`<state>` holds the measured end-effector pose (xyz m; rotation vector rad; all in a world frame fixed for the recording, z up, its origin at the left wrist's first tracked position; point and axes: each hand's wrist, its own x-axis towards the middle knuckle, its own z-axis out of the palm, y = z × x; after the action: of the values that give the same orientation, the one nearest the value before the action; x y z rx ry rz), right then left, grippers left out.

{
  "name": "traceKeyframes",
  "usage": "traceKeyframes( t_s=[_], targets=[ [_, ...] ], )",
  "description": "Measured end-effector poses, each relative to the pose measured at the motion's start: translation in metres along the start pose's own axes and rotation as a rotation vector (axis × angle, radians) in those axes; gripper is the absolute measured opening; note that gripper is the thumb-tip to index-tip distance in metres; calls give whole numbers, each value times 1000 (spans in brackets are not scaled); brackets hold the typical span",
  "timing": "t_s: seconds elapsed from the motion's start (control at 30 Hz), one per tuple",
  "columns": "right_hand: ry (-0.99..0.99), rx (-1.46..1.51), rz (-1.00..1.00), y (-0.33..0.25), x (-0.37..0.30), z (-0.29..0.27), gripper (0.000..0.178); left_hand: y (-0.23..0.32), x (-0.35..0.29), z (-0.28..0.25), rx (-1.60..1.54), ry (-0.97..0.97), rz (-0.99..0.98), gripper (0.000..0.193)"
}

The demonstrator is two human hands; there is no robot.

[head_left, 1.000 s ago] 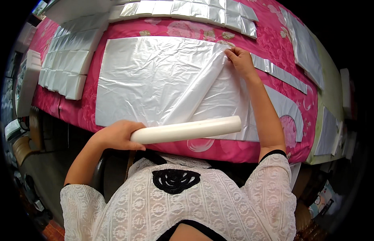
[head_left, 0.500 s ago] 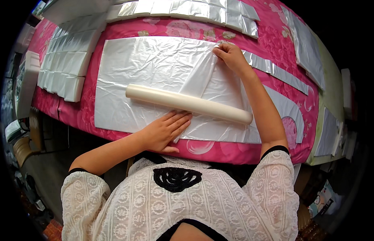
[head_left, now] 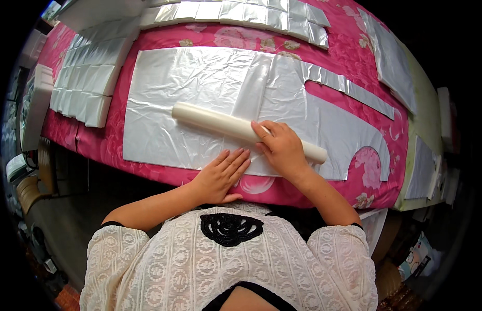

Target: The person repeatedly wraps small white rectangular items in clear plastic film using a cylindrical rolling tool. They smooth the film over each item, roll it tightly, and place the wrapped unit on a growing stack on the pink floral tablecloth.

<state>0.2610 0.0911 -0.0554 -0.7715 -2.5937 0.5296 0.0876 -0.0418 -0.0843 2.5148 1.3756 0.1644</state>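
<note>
A thin, whitish plastic sheet (head_left: 178, 75) shaped like an apron lies across the table, with curved cutouts and narrow strips at its right end. A folded band crosses its middle. On top rests a smooth cream-white tube (head_left: 212, 119), slanting from upper left to lower right. My right hand (head_left: 283, 150) is closed over the tube right of its middle, fingers on the far side. Flat on the sheet's near edge, just below the tube, lies my left hand (head_left: 222, 176), fingers stretched out, holding nothing.
A pink floral cloth (head_left: 349, 31) covers the table. Folded plastic packets stand in rows at the left (head_left: 88, 85) and along the far side (head_left: 241, 13). More plastic sheets (head_left: 391, 62) lie at the right, by a pale green surface (head_left: 417, 103).
My right hand let go of the sheet's far edge and came down onto the tube. The lifted fold now lies flat, and the cutouts show. My left hand stays nearly in place.
</note>
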Motion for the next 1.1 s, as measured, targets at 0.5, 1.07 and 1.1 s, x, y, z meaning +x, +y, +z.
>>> traceKeyframes(
  t_s=[0.5, 1.07, 1.1],
  targets=[
    [23, -23, -41, 11, -21, -20, 46, -4, -16, 0, -46, 26, 18, 85],
    [246, -316, -107, 88, 133, 16, 44, -22, -31, -3, -160, 142, 306, 54],
    [229, -231, -140, 80, 129, 18, 45, -23, -33, -4, -173, 165, 316, 49]
  ],
)
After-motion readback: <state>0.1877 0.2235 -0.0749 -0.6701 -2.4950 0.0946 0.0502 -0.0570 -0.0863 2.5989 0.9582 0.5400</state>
